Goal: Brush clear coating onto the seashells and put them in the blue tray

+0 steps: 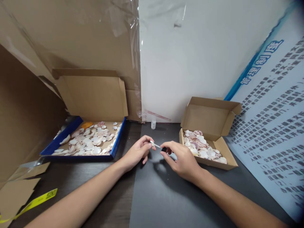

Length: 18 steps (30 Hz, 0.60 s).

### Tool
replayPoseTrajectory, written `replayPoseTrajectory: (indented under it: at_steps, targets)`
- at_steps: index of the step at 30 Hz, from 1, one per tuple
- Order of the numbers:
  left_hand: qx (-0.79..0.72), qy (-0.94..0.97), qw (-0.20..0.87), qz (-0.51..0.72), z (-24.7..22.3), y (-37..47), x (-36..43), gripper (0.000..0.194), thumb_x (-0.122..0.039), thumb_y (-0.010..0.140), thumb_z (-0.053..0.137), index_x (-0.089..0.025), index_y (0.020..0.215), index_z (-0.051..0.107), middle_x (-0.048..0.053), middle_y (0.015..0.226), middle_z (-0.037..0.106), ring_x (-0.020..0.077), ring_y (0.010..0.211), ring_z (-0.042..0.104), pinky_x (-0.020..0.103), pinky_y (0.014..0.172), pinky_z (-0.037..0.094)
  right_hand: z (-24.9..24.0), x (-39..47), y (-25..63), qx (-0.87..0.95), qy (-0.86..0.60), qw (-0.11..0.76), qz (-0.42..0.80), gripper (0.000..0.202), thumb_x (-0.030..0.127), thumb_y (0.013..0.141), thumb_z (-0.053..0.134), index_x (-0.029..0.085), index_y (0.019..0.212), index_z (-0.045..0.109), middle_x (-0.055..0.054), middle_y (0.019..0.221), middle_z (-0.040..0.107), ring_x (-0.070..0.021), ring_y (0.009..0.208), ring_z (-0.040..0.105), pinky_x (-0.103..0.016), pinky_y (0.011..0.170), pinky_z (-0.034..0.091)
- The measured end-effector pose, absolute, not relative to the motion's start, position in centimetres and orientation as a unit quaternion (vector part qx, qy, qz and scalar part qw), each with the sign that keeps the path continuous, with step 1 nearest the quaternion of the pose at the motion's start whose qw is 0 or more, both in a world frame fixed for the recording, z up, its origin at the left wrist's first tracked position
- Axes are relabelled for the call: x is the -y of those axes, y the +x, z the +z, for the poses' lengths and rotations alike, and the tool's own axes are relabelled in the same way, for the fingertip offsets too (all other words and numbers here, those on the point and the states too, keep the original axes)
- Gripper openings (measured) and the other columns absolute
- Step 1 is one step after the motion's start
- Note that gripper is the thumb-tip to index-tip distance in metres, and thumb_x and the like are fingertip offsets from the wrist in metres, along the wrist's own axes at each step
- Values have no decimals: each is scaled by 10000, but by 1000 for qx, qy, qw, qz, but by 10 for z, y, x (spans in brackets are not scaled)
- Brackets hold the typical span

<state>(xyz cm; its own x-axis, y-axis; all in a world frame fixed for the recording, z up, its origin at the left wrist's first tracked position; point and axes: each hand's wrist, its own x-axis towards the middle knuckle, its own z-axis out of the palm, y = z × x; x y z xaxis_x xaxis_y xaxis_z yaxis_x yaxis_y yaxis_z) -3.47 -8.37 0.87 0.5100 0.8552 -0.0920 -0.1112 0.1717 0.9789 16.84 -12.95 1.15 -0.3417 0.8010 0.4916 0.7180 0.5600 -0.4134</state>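
Between the thumb and fingers of my left hand (140,148) is a small white piece, probably a seashell (151,142), mostly hidden by the fingertips. My right hand (181,158) pinches the black cap of a brush applicator (156,145). Its thin pale stem points left, and the tip meets or nearly meets the white piece. Beyond both hands, a small white bottle (153,124) stands upright near the wall.
At left, an open blue-edged cardboard box (95,95) holds many shells. A smaller open cardboard box (206,117) with more shells stands at right. Cardboard scraps and a yellow strip (39,199) lie front left. A printed sheet (273,126) leans along the right side.
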Motion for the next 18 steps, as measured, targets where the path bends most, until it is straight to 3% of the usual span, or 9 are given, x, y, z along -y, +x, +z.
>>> replayPoseTrajectory:
  at_steps: [5,14,18]
  targets:
    - [-355,544,675,350,8,-34,83,289,-417,876,604,-183,1017,509,-14,833,603,12,414,272,154,368,394,15,129,169,795,-510,325,36,118,247,941,533,204,1022,607,-26,826,651,-192,734,623,-317,681,454]
    - [-333,557,675,350,3,-37,80,343,-433,855,657,-190,1043,503,-13,880,609,9,415,337,152,371,404,14,129,171,799,-458,382,75,140,245,951,512,208,1059,593,-25,844,628,-169,722,613,-299,704,468]
    - [-329,568,670,346,2,-37,79,337,-431,859,657,-197,1041,499,-5,915,621,9,417,358,153,369,408,12,127,171,796,-489,350,67,110,241,933,536,206,1013,602,-19,803,626,-183,711,595,-312,678,442]
